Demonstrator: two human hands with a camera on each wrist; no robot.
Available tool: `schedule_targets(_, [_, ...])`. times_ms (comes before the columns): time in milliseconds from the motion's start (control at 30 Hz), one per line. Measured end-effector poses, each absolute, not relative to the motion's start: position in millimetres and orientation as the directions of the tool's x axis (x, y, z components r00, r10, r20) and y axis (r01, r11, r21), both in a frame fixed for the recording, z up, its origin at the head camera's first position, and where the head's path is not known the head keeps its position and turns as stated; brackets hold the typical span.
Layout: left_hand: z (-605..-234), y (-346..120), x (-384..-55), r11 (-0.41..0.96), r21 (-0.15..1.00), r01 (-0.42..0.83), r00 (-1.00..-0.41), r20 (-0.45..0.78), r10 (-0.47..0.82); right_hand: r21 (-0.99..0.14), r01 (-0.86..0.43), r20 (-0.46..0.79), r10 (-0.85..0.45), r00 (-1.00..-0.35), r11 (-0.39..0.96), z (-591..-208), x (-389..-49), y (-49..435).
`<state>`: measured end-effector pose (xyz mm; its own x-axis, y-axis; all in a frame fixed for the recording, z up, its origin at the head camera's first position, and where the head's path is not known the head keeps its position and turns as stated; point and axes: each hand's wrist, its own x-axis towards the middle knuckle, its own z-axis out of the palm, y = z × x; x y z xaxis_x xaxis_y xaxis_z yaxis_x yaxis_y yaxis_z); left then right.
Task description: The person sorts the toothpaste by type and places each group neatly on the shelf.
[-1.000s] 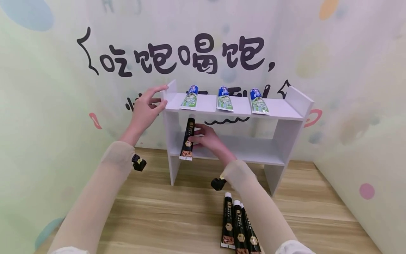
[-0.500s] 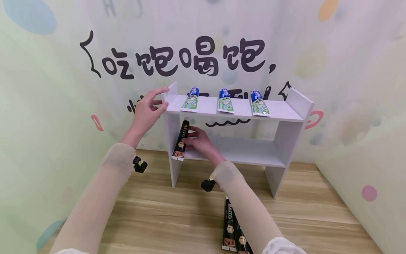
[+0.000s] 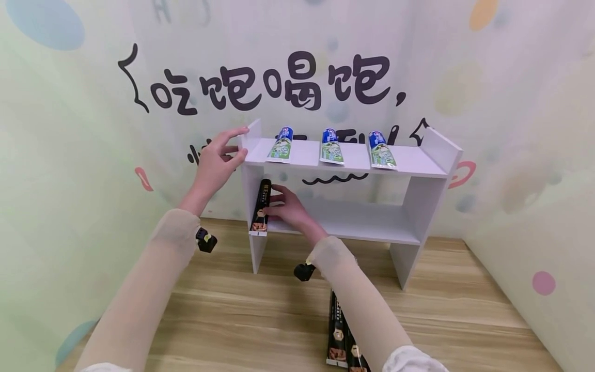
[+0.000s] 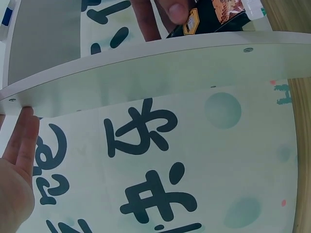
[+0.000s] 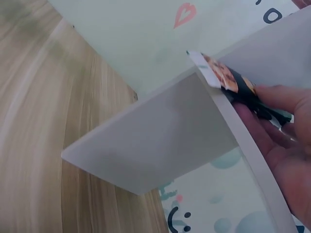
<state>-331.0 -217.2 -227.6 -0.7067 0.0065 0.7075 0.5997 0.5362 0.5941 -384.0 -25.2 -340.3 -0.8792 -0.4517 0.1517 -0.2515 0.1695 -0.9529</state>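
Observation:
My right hand [image 3: 290, 209] pinches a black toothpaste tube [image 3: 261, 212] at the left end of the white shelf's [image 3: 367, 219] lower board. The tube lies beside the left side panel, with its white crimped end out over the board's front edge. In the right wrist view, thumb and fingers hold the tube [image 5: 233, 82] from either side. My left hand [image 3: 214, 168] grips the top of the left side panel; in the left wrist view its fingers [image 4: 22, 138] lie along the panel's outer face.
Three blue-and-green toothpaste tubes [image 3: 331, 147] lie spaced out on the top board. More black tubes [image 3: 337, 330] lie on the wooden table [image 3: 223, 320], partly hidden under my right forearm. A printed wall [image 3: 186, 31] stands behind the shelf.
My right hand has moved left with the black toothpaste tube, lowering it from in front of the shelf to the lower board's left end. My left hand keeps its hold.

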Motion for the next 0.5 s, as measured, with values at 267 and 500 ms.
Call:
schedule_targets(267, [-225.6, -215.8, -328.5, 0.545, 0.595, 0.591, -0.711, 0.704, 0.003, -0.878, -0.381, 0.135, -0.614, -0.778, 0.289, -341.3, -387.5, -13.2])
schedule_targets(500, [-225.4, -215.2, -327.8, 0.55, 0.596, 0.585, -0.714, 0.7, 0.002, -0.876, -0.395, 0.143, -0.633, -0.761, 0.277, -340.4, -383.6, -11.1])
